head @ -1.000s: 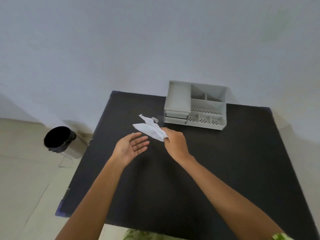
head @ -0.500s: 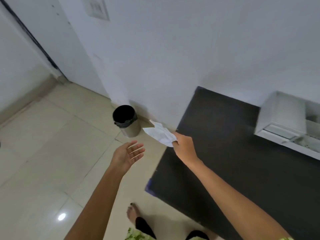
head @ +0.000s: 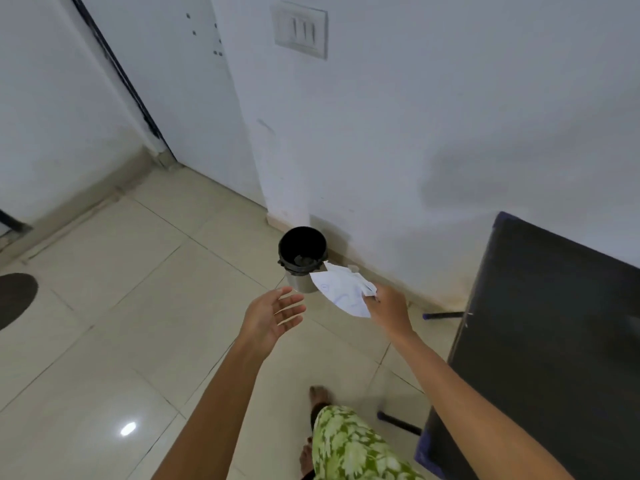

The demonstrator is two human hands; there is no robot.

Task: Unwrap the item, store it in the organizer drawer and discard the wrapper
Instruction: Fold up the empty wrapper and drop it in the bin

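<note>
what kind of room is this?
Probably a room in a home: glossy beige tiled floor, white plastered wall with a switch plate, a small black-lined waste bin on the floor beside a black-topped table.

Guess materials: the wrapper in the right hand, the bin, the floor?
Wrapper: thin white paper, by its sharp creases and faint blue marks. Bin: dull grey body, possibly metal, with a black liner or plastic rim; hard to tell. Floor: glossy beige tile, with grout lines and a lamp reflection.
</note>
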